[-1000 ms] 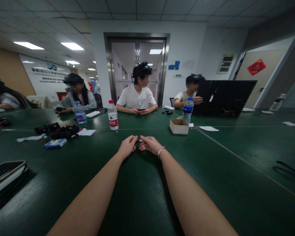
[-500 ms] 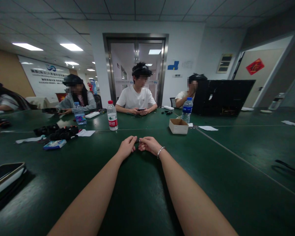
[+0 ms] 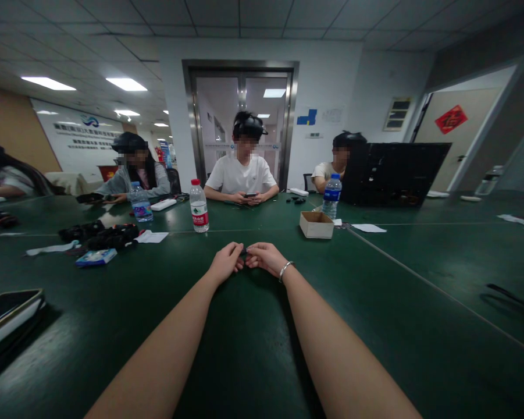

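On my feed, the gap between left hand [image 3: 225,261] and right hand [image 3: 266,258] has narrowed over the last second, leaving less of the small dark item [image 3: 243,251] exposed. Both hands' fingers pinch it above the worktop [image 3: 253,331], short of the far edge.

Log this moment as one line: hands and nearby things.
left hand: pinching small dark item | right hand: at same item, grip partly hidden | beyond, right: open-topped box | beyond, left: red-capped bottle
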Demonstrator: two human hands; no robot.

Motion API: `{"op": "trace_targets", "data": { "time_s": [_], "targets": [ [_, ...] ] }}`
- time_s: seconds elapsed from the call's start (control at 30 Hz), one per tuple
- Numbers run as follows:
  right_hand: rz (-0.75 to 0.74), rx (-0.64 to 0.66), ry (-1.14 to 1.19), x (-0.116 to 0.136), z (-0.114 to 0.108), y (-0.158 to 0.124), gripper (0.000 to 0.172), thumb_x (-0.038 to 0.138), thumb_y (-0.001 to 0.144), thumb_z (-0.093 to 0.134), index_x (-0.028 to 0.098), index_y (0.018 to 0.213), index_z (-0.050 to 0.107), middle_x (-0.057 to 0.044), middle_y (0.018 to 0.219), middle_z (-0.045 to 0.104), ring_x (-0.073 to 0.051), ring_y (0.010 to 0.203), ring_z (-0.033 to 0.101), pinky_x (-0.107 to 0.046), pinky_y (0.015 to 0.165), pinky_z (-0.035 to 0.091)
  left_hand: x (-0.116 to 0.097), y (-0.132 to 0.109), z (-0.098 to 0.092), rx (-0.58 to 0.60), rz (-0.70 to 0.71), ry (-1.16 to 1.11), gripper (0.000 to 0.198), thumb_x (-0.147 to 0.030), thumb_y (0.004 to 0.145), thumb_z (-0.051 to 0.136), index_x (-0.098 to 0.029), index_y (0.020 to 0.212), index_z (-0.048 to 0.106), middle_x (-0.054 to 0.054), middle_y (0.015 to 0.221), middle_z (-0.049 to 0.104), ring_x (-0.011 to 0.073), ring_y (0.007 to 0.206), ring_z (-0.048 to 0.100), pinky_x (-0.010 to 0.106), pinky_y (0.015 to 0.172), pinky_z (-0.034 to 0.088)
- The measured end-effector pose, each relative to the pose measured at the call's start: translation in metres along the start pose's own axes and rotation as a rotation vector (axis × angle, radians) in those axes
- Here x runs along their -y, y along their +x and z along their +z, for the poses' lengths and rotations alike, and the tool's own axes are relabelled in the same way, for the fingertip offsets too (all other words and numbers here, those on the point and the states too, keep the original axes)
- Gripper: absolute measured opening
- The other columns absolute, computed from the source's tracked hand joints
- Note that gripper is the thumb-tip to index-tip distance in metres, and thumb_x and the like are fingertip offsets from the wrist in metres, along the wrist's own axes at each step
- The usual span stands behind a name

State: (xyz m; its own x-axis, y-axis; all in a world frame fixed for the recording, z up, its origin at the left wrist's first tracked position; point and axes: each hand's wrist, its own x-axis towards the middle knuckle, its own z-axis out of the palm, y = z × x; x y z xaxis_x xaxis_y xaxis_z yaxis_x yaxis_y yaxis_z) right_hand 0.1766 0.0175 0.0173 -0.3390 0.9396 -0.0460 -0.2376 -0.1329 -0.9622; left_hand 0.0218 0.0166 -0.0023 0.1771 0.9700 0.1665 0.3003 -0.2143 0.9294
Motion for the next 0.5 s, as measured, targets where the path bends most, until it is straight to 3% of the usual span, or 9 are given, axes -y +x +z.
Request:
{"op": "trace_targets", "data": {
  "time_s": [0.13, 0.5],
  "targets": [
    [-0.009, 0.004, -0.001, -0.0005, -0.001, 0.0002, 0.007, 0.002, 0.082, 0.052, 0.007, 0.079, 0.056, -0.007, 0.054, 0.062, -0.014, 0.047, 0.061, -0.021, 0.048, 0.053, 0.0037, 0.002, -0.0007, -0.002, 0.039, 0.045, 0.042, -0.056, 0.077, 0.044, -0.017, 0.087, 0.057, 0.003, 0.078, 0.058, 0.0147, 0.07, 0.058, 0.019, 0.047, 0.043],
    [-0.052, 0.064, 0.046, -0.0013, -0.0054, -0.0006, 0.005, 0.005, 0.079, 0.059, 0.009, 0.082, 0.058, -0.005, 0.058, 0.062, -0.013, 0.052, 0.062, -0.02, 0.051, 0.053, -0.0011, -0.0004, -0.0017, 0.079, 0.076, 0.001, 0.036, -0.05, 0.079, 0.044, -0.018, 0.092, 0.055, 0.002, 0.078, 0.056, 0.0136, 0.07, 0.054, 0.019, 0.05, 0.043]
  ]
}}
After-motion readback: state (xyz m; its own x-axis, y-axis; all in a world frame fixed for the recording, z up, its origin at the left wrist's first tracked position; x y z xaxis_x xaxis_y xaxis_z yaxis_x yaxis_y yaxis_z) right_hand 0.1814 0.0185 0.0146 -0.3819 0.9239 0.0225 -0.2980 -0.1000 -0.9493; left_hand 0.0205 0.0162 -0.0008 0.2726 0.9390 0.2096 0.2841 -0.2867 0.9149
